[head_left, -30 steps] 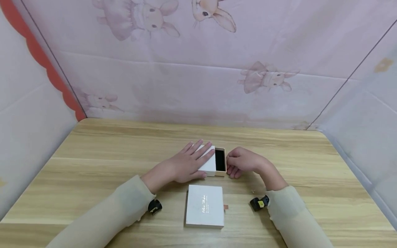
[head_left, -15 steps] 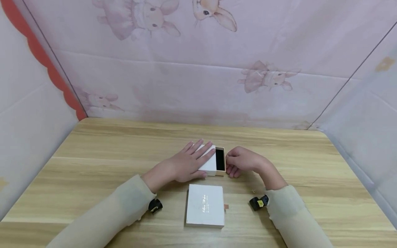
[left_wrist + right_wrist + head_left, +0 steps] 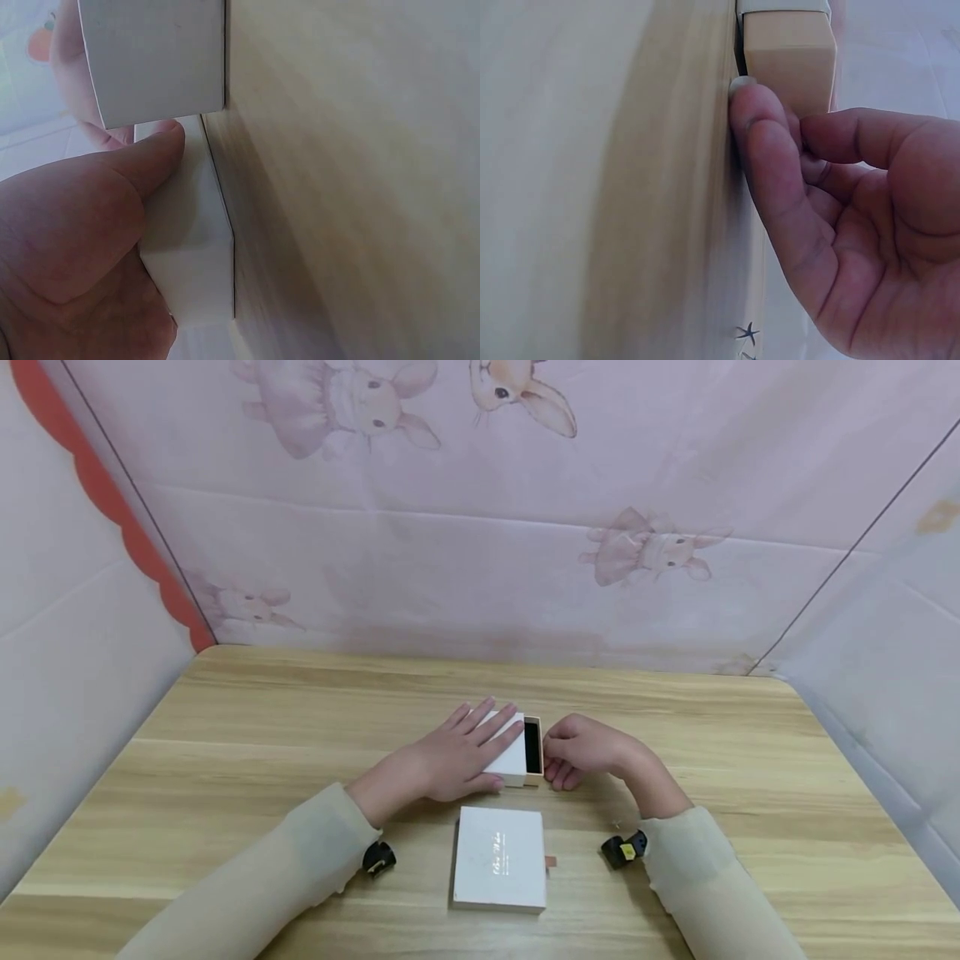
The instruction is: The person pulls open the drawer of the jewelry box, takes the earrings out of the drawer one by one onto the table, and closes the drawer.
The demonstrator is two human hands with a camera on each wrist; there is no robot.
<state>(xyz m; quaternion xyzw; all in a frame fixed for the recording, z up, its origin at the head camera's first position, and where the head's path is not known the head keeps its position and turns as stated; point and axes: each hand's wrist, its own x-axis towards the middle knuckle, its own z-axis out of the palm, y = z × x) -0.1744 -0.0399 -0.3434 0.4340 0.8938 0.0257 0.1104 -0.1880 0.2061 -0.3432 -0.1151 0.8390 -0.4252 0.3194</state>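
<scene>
My left hand (image 3: 465, 760) rests on the white sleeve (image 3: 508, 762) of a small drawer box, fingers spread over its top. Its thumb (image 3: 161, 146) lies along the near side in the left wrist view. At the right end, a narrow part of the tan drawer (image 3: 791, 60) with a black interior sticks out. My right hand (image 3: 585, 750) is against that end with bent fingers. In the right wrist view the thumb meets the fingers beside the drawer; whether anything is pinched between them is hidden.
Nearer me lies a flat white box (image 3: 500, 860) with gold lettering and an orange pull tab (image 3: 551, 862). A small star-shaped piece (image 3: 748, 331) lies on the wooden table (image 3: 262, 735), right of the boxes. Fabric walls stand behind and at both sides.
The drawer has slid left into the white sleeve, so less of it shows. My right hand has moved slightly left with it, while my left hand keeps its place on the sleeve.
</scene>
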